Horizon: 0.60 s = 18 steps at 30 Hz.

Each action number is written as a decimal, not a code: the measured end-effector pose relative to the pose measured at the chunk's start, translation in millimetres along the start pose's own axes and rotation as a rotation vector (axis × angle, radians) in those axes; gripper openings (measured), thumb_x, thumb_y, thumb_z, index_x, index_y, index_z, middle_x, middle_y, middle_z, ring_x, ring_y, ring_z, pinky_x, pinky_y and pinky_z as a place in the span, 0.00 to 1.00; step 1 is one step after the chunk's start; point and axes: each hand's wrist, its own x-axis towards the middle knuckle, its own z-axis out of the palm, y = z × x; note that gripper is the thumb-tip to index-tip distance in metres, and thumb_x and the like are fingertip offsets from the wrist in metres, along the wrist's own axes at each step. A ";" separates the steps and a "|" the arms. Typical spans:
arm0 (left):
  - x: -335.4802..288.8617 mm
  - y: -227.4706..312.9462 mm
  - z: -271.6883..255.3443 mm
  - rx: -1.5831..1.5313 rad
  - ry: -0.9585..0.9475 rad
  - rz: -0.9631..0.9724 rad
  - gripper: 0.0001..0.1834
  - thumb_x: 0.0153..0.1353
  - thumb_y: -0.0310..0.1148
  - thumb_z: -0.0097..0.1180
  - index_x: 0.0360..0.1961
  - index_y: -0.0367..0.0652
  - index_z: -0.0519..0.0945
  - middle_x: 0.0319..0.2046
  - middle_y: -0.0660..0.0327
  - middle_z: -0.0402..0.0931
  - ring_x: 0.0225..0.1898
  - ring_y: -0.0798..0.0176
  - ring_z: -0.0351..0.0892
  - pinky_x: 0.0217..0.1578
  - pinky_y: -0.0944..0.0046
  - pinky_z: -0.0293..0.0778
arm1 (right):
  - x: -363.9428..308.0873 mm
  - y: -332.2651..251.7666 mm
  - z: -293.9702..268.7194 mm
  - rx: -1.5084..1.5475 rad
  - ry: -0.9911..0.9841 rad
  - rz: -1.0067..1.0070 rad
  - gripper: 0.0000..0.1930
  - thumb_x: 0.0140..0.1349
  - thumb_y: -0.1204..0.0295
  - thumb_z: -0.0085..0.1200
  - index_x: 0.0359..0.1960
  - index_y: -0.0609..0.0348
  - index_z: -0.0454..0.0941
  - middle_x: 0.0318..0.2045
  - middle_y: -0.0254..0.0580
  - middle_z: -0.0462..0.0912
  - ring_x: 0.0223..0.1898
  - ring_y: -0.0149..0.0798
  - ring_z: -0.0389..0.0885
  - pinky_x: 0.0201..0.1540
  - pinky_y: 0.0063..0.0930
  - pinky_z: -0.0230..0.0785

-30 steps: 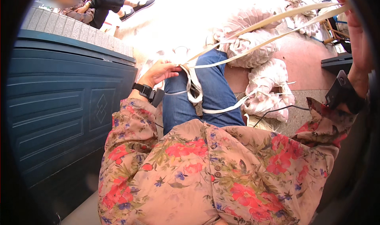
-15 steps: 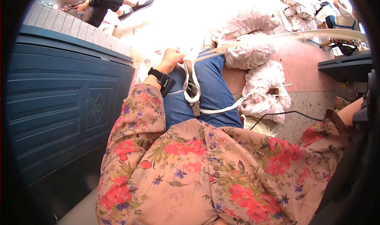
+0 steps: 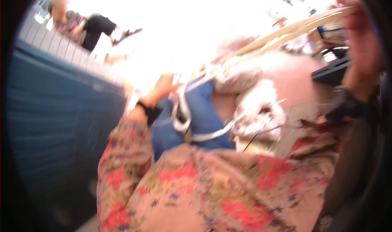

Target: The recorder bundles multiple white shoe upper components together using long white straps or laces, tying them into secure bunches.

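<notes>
Long pale flat strips [image 3: 286, 34] run taut from above my lap up to the far right. Closed at their near end is my left hand [image 3: 166, 86], over my jeans, though glare washes out its fingers. At the upper right rim my right hand [image 3: 361, 48] grips the other end of the strips, smeared by motion. A white fabric band [image 3: 181, 109] hangs in a loop below my left hand. It continues as a white strap [image 3: 216, 134] across my thigh toward a white bundle [image 3: 259, 109].
A blue panelled door or cabinet side [image 3: 61, 122] rises close on my left. Behind it a person [image 3: 71, 28] sits with legs stretched out. Another pale bundle [image 3: 239, 79] lies past my knee, and a dark flat ledge [image 3: 330, 71] stands at the right.
My right hand has come into view at the upper right, with the strips drawn tighter and higher. The whole view has shifted and blurred. My left hand stays over my lap.
</notes>
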 end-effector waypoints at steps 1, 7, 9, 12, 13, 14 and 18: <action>-1.0 10.5 -2.8 -0.073 -0.119 -0.008 0.19 0.46 0.39 0.58 0.38 0.39 0.76 0.33 0.51 0.76 0.38 0.56 0.75 0.41 0.63 0.68 | 9.1 2.6 -21.3 0.292 -0.565 0.201 0.13 0.62 0.76 0.30 0.42 0.68 0.66 0.33 0.40 0.74 0.40 0.31 0.70 0.47 0.25 0.61; -9.2 54.3 -27.0 -0.179 -0.456 0.061 0.18 0.46 0.33 0.60 0.40 0.40 0.76 0.36 0.57 0.77 0.39 0.65 0.73 0.42 0.67 0.67 | 11.9 45.7 2.7 0.068 -0.060 -0.038 0.12 0.63 0.68 0.38 0.41 0.65 0.67 0.27 0.42 0.77 0.29 0.34 0.77 0.38 0.25 0.70; -6.5 55.3 -25.5 -0.233 -0.475 -0.018 0.18 0.47 0.34 0.60 0.40 0.39 0.76 0.36 0.57 0.77 0.39 0.65 0.73 0.41 0.68 0.67 | 10.5 43.0 2.0 0.072 -0.074 -0.051 0.12 0.63 0.68 0.38 0.40 0.64 0.68 0.27 0.41 0.77 0.30 0.34 0.77 0.39 0.27 0.70; -10.0 56.1 -19.6 -0.350 -0.521 -0.146 0.19 0.47 0.34 0.59 0.42 0.39 0.75 0.35 0.59 0.77 0.38 0.66 0.73 0.40 0.69 0.67 | 8.7 39.8 2.9 0.059 -0.050 -0.054 0.11 0.63 0.68 0.39 0.39 0.63 0.68 0.26 0.41 0.77 0.31 0.34 0.78 0.38 0.27 0.70; -5.6 55.4 -16.6 -0.399 -0.537 -0.145 0.20 0.48 0.35 0.59 0.43 0.39 0.74 0.34 0.60 0.76 0.38 0.67 0.73 0.40 0.69 0.67 | 12.7 41.4 -1.9 0.074 -0.072 -0.075 0.11 0.62 0.69 0.40 0.40 0.64 0.68 0.27 0.42 0.77 0.30 0.34 0.77 0.37 0.24 0.69; -4.4 50.9 -11.8 -0.443 -0.569 -0.145 0.21 0.48 0.35 0.59 0.44 0.40 0.74 0.34 0.61 0.76 0.39 0.69 0.72 0.41 0.69 0.66 | 14.1 42.7 -3.7 0.046 -0.061 -0.074 0.12 0.62 0.69 0.39 0.41 0.65 0.68 0.27 0.42 0.77 0.29 0.34 0.77 0.36 0.23 0.69; -2.7 -12.0 21.4 -0.256 -0.210 0.051 0.16 0.51 0.39 0.54 0.40 0.46 0.76 0.34 0.57 0.77 0.38 0.61 0.75 0.41 0.64 0.67 | 27.1 45.5 -14.5 -0.220 -0.337 -0.185 0.12 0.63 0.69 0.36 0.40 0.63 0.70 0.25 0.37 0.75 0.30 0.31 0.74 0.31 0.21 0.62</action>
